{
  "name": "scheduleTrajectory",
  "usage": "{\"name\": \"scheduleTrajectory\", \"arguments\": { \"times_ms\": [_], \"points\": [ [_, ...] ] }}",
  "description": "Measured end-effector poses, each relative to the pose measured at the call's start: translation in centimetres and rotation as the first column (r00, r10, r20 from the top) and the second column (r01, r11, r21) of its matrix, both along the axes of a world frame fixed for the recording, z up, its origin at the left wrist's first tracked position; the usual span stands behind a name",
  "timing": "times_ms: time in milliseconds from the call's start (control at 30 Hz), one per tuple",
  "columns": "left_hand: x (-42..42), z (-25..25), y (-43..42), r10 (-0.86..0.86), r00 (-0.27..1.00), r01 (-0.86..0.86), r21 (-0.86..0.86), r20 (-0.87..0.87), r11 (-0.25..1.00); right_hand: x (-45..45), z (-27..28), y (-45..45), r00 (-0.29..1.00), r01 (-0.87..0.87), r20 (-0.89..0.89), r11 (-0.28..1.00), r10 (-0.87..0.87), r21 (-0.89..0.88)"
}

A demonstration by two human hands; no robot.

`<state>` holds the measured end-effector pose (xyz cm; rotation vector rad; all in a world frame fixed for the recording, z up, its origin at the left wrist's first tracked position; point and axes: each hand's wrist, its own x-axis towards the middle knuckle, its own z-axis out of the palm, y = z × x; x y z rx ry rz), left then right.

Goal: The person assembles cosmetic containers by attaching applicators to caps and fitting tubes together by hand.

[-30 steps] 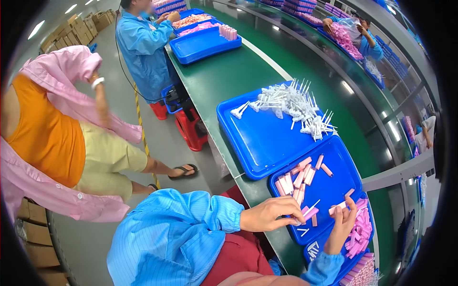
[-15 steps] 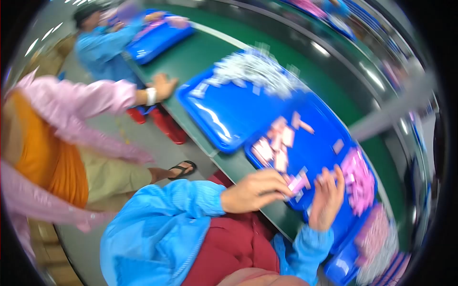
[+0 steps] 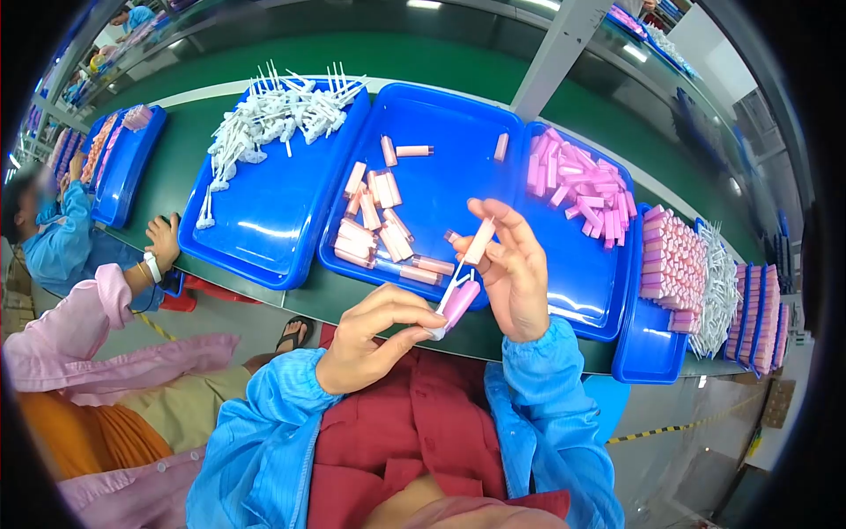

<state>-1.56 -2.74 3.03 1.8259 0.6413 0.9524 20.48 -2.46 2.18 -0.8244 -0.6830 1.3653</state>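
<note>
My left hand (image 3: 374, 337) pinches a white stemmed piece (image 3: 450, 294) together with a pink piece (image 3: 461, 304), near the front edge of the middle blue tray (image 3: 449, 110). Close on its right, my right hand (image 3: 515, 273) holds a pale pink tube (image 3: 479, 241) between thumb and fingers, its lower end near the white stem's tip. Whether tube and stem touch is unclear. Several pale pink tubes (image 3: 371, 212) lie in the middle tray, mostly on its left side.
White stemmed pieces (image 3: 264, 119) heap in the left blue tray (image 3: 256, 256). Bright pink pieces (image 3: 582, 185) fill part of the right tray (image 3: 582, 300). Farther right are stacked pink pieces (image 3: 674, 264). A co-worker's hand (image 3: 163, 240) rests on the table edge at left.
The view has swung right, showing more trays there. My hands have come closer together, and the pale tube in my right hand is now beside the white stem. The co-worker's hand has reached the table.
</note>
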Motion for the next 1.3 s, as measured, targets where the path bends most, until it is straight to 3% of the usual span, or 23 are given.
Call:
{"name": "scheduleTrajectory", "arguments": {
  "times_ms": [133, 267, 400, 500, 533, 633, 800, 967, 1033, 1100, 1133, 1200, 1233, 1300],
  "points": [
    [0.0, -0.2, 0.2, 0.002, 1.000, -0.002, -0.013, -0.002, 1.000, 0.0, -0.6, 0.1, 1.000, 0.007, 0.003, 1.000, -0.007, 0.008],
    [-0.2, -0.3, 0.4, 0.022, 0.999, -0.022, -0.025, -0.025, 0.999, -0.6, -0.4, -0.3, 0.992, -0.124, 0.016, 0.992, 0.124, 0.032],
    [-0.4, -0.5, 0.4, 0.016, 1.000, -0.016, -0.053, -0.007, 0.998, -0.7, -1.1, -0.3, 0.997, -0.064, 0.035, 0.997, 0.063, 0.052],
    [-0.1, -1.1, 0.3, 0.033, 0.997, -0.030, -0.039, 0.072, 0.999, -1.1, -2.0, -0.6, 0.970, 0.044, 0.234, 0.997, -0.059, 0.069],
    [0.0, -1.2, 0.4, 0.038, 0.994, -0.034, -0.039, 0.101, 0.999, -1.3, -2.0, -0.7, 0.967, -0.011, 0.255, 0.991, -0.024, 0.137],
    [0.1, -1.7, 0.5, 0.008, 0.982, -0.011, 0.012, 0.191, 1.000, -2.6, -2.1, -1.5, 0.922, 0.052, 0.370, 0.985, -0.110, 0.164],
    [0.3, -2.7, -0.3, 0.074, 0.965, -0.062, -0.057, 0.250, 0.996, -3.4, -2.6, -1.9, 0.968, 0.049, 0.235, 0.984, -0.089, 0.172],
    [-0.4, -2.6, -0.7, 0.134, 0.971, -0.116, -0.100, 0.199, 0.988, -3.6, -1.9, -2.0, 0.967, -0.046, 0.254, 0.986, 0.005, 0.157],
    [-0.7, -2.2, -0.4, 0.111, 0.973, -0.055, -0.265, 0.203, 0.963, -3.7, -1.6, -1.8, 0.968, -0.043, 0.252, 0.989, 0.006, 0.142],
    [-0.5, -2.4, 0.2, 0.051, 0.966, 0.066, -0.433, 0.253, 0.899, -3.5, -1.7, -1.5, 0.972, -0.043, 0.237, 0.985, 0.003, 0.164],
    [-0.7, -2.6, 0.2, -0.022, 0.939, 0.226, -0.568, 0.344, 0.792, -3.4, -1.8, -1.4, 0.973, -0.042, 0.229, 0.983, 0.001, 0.176],
    [-1.0, -2.6, 0.2, -0.106, 0.832, 0.526, -0.714, 0.545, 0.462, -2.6, -2.6, -1.6, 0.971, -0.128, 0.220, 0.984, 0.097, 0.128],
    [-1.1, -2.8, 0.0, -0.117, 0.738, 0.658, -0.671, 0.664, 0.340, -2.4, -2.9, -1.7, 0.967, -0.168, 0.213, 0.980, 0.143, 0.104],
    [-1.2, -2.9, -0.5, -0.035, 0.637, 0.757, -0.617, 0.770, 0.214, -2.7, -3.4, -1.8, 0.969, -0.166, 0.216, 0.963, 0.119, 0.214]
  ]
}}
